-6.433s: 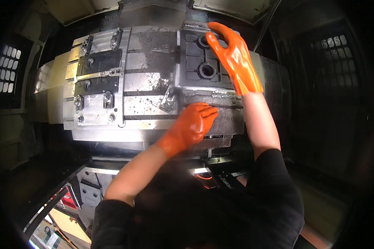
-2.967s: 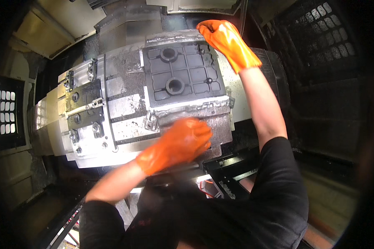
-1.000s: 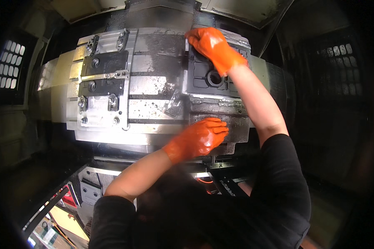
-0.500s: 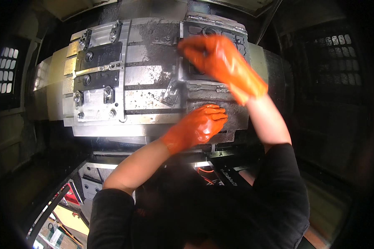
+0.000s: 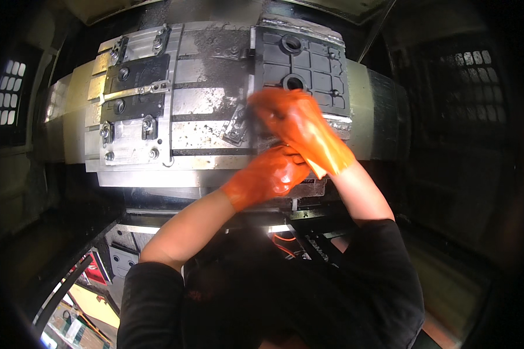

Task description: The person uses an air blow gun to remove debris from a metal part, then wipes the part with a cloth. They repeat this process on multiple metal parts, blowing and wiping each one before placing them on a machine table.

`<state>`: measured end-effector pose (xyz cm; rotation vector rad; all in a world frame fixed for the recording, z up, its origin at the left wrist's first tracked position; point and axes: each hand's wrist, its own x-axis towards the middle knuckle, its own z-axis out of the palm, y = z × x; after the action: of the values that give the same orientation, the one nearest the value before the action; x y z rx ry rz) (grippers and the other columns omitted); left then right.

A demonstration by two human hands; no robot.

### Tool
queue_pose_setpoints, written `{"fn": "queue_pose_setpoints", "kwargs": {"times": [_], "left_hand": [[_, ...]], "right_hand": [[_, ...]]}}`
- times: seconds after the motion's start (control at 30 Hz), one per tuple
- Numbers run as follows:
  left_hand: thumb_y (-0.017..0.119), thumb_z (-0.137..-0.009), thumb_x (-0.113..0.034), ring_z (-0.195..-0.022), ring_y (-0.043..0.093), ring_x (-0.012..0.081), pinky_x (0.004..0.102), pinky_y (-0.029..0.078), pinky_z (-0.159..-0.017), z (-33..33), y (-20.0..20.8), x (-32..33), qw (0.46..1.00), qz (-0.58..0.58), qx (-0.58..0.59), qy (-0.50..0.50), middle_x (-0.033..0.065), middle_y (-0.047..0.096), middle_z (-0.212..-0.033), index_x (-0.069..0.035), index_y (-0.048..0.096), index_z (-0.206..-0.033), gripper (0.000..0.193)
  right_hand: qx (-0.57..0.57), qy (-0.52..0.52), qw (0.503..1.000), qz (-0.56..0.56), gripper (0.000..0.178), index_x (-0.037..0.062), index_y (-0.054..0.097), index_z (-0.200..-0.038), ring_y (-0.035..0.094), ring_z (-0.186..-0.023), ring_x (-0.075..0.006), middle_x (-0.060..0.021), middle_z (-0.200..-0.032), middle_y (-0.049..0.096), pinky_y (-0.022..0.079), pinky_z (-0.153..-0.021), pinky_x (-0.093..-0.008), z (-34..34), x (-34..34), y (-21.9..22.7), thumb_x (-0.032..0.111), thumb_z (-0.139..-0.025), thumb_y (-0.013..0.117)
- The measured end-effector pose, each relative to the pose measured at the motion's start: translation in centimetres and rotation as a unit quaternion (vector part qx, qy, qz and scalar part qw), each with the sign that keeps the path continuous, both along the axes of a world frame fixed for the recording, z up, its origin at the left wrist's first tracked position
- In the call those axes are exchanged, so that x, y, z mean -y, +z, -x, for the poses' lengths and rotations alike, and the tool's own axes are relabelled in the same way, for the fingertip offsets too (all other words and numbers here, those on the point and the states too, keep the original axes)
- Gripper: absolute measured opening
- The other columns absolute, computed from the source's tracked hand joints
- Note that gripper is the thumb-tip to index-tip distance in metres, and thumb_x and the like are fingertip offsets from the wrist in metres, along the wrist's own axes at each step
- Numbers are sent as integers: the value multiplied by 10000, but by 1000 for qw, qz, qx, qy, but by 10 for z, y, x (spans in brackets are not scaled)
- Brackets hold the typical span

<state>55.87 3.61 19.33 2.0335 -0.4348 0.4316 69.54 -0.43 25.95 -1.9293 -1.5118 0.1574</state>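
Both my hands wear orange rubber gloves. My left hand [image 5: 269, 175] is low over the near edge of the machine table, its fingers curled; whatever they hold is hidden. My right hand [image 5: 286, 116] is just above and beyond it, overlapping the left fingers in this view. Motion blurs its fingertips, so I cannot tell whether they grip anything. Beyond the right hand lies a dark ribbed metal plate [image 5: 317, 75] with two round bosses along its left part. The right hand hides the plate's near left corner. A small clamp block [image 5: 234, 129] lies tilted left of the right hand.
On the left stands a bright fixture plate [image 5: 137, 139] with several bolted clamps. It carries a dark workpiece [image 5: 148, 67] under a brass-coloured bar [image 5: 125, 93]. Dark chips and wet grime cover the slotted machine table [image 5: 198, 102]. Dark enclosure walls rise on both sides.
My right hand has come back toward me from over the ribbed plate to beside my left hand, uncovering the plate. My left hand has shifted slightly left.
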Motion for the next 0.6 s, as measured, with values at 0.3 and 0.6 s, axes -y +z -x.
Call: {"fn": "queue_pose_setpoints", "kwargs": {"times": [0.3,0.6], "left_hand": [[691,-871,-63,-949,683,396,474,549,-900,-24,24,-13,994,-10,-97,-55,192,721,-976,11,704,-1051,195],[635,-938,-149,-1334,559,324,431,418,-1162,-197,62,-42,950,-270,151,-44,150,646,-1380,-58,627,-1369,441]], "right_hand": [[-275,-332,897,-101,307,-10,746,-1183,693,-1003,-149,-88,-1088,766,543,-884,-298,-67,74,40,246,-1025,680],[-532,-421,734,34,617,1,713,-1131,717,-913,-140,-106,-1075,732,588,-836,-271,-103,173,-28,569,-900,778]]}}
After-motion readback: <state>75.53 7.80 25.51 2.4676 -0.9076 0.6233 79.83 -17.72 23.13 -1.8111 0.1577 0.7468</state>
